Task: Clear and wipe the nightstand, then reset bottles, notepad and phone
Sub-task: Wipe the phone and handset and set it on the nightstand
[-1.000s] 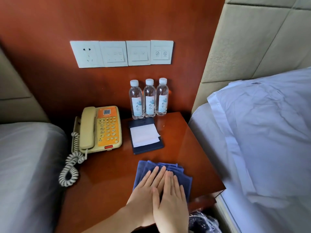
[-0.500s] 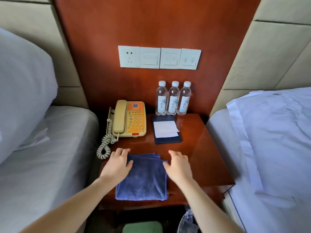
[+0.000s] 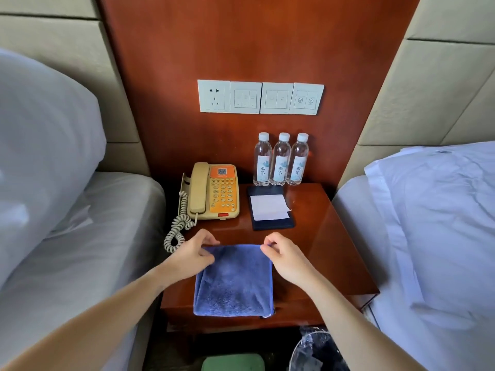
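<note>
Blue cloth lay folded on the tabletop, far corners pinched by left grip and right grip; unfolding it for wiping seemingly needed an even lift.

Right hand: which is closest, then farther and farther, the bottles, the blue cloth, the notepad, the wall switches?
1. Blue cloth, pinched by the right hand itself.
2. Notepad, just behind the hand.
3. Bottles, at the nightstand's back.
4. Wall switches, highest up, farthest back.
</note>
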